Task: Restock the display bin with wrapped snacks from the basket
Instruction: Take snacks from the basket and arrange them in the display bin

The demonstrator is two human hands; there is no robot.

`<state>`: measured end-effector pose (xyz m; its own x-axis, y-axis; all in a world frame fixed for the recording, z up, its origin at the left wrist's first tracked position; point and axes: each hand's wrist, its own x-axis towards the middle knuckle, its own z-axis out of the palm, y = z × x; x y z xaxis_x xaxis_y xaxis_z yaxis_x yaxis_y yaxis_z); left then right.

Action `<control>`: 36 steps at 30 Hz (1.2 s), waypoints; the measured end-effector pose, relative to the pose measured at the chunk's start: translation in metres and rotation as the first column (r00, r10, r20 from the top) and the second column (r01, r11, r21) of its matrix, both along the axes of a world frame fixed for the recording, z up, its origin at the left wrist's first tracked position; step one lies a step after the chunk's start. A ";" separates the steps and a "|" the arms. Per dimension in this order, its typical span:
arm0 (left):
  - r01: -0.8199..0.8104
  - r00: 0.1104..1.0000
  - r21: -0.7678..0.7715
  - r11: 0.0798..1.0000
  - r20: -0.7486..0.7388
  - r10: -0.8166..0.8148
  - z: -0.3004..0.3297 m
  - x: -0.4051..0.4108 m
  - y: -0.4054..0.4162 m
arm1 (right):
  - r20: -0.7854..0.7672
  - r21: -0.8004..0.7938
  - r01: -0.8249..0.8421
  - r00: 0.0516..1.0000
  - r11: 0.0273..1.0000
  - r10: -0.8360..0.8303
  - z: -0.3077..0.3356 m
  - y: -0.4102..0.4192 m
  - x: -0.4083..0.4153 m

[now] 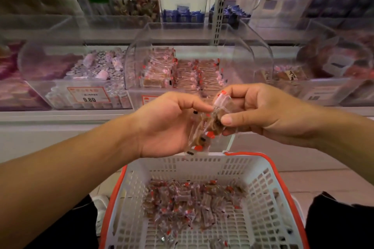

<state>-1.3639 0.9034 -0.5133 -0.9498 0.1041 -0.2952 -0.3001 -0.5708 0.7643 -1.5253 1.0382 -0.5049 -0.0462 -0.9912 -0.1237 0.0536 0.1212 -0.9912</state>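
Above the white basket (261, 192), my left hand (168, 125) cradles a few wrapped snacks (200, 137) while my right hand (263, 111) pinches one at its top. I'd square them before reaching into the clear display bin (137, 62); its curved lid overhangs the stacked rows, and neighbouring bins crowd close.

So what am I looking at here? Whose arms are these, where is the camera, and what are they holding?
There is no machine here: these are a person's two bare arms, filmed by a camera worn on the head, looking forward and down. The left hand holds a few wrapped snacks, and the right hand pinches one more beside them. Below is a white basket with a red rim, holding a loose pile of the same snacks. Ahead, on the shop shelf, stands a clear display bin with snacks stacked inside. Other bins sit either side.
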 end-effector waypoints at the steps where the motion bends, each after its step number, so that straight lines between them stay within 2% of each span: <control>1: -0.006 1.000 -0.009 1.000 0.015 0.006 -0.002 0.000 -0.001 | 0.009 0.001 0.019 1.000 1.000 -0.019 -0.003 0.000 0.001; 6: 0.011 1.000 0.009 1.000 0.011 -0.011 -0.007 0.003 -0.001 | 0.060 0.005 0.083 0.995 0.997 -0.083 -0.013 0.001 0.007; 9: 0.054 0.998 -0.020 0.998 -0.011 -0.054 -0.008 0.007 0.001 | -0.097 0.036 0.041 0.995 0.999 -0.037 -0.008 0.002 0.006; 13: 0.018 1.000 -0.003 1.000 0.013 -0.018 -0.010 0.014 0.002 | -0.339 0.067 0.019 0.941 0.998 0.005 0.003 0.002 0.000; 18: -0.037 0.999 -0.111 0.993 0.014 0.039 -0.010 0.018 0.000 | -0.522 -0.034 0.010 0.852 0.999 -0.027 0.024 0.005 -0.004; 20: -0.053 0.999 -0.123 0.991 0.006 0.054 -0.008 0.019 0.001 | -0.528 -0.025 -0.008 0.850 1.000 -0.006 0.028 0.005 -0.007; 24: -0.096 0.995 -0.095 0.991 -0.016 0.095 -0.006 0.020 0.004 | -0.408 0.010 -0.086 0.909 0.996 0.083 0.021 0.001 -0.003; 26: -0.069 0.997 -0.069 0.995 -0.037 0.066 -0.006 0.020 0.004 | -0.443 -0.011 -0.093 0.893 0.996 0.078 0.016 -0.002 0.002; 30: 0.015 1.000 -0.026 1.000 -0.001 -0.015 -0.005 0.021 0.006 | -0.463 -0.041 -0.063 0.886 0.997 0.038 0.014 -0.004 0.005; 34: -0.086 0.996 -0.008 0.996 0.021 0.086 -0.007 0.017 0.010 | -0.480 -0.147 0.106 0.862 0.983 -0.164 0.007 -0.007 0.010; 36: -0.180 0.983 0.005 0.984 0.030 0.179 -0.008 0.014 0.009 | -0.525 -0.160 0.095 0.835 0.982 -0.167 0.004 -0.006 0.016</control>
